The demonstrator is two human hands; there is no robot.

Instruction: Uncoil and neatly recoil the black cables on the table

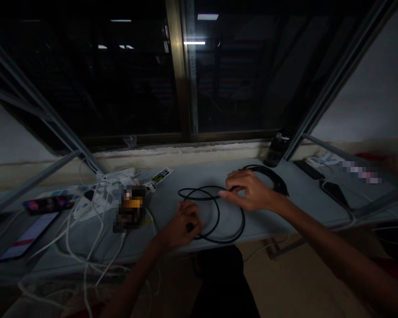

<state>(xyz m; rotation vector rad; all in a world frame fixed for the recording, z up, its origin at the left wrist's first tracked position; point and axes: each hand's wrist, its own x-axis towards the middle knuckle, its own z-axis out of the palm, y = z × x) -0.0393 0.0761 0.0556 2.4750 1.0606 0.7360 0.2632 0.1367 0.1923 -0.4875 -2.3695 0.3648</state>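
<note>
Our left grip (185, 221) and right grip (247, 190) pinch the black cord (219, 215); we seem to be looping it between them, and next need a gentle pull.

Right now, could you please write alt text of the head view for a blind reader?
A person's left hand and right hand hold a thin looped black cable at a flat grey table. Tangled white cables trail at left; a dark cylindrical bottle stands at back right.
</note>
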